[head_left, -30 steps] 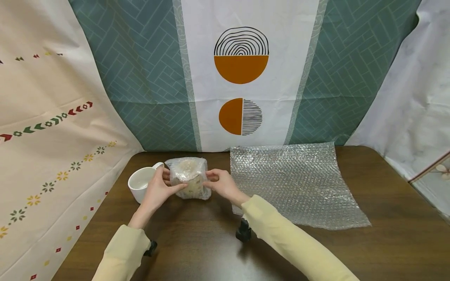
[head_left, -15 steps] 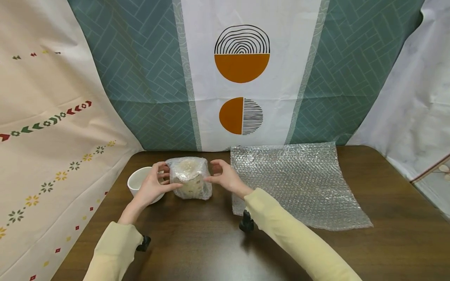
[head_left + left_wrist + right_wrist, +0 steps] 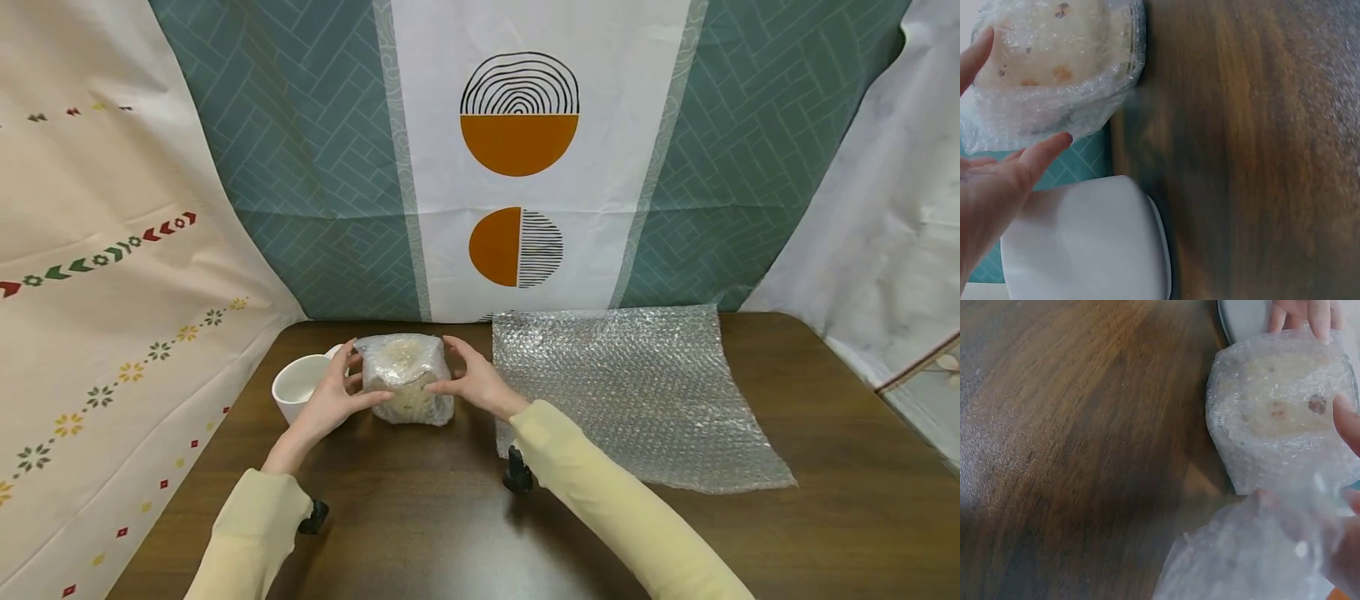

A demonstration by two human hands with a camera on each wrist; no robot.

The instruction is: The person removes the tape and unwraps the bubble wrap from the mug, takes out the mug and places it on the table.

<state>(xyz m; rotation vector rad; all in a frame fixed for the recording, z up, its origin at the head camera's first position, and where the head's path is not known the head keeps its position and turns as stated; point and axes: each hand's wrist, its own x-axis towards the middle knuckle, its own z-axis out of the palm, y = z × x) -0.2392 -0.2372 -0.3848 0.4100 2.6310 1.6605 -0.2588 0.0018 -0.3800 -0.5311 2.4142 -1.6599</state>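
Left hand (image 3: pixel 332 395) and right hand (image 3: pixel 476 383), each grip spread, flank the wrapped parcel's (image 3: pixel 406 377) side edges; mug (image 3: pixel 294 383) just left, worktop (image 3: pixel 420 508) stretching in front.

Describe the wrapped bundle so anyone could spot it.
On the brown table, look far back, left of centre. The bundle sits between the left hand and right hand. Unlike the white mug and flat bubble-wrap sheet, its clear wrap encloses something pale.
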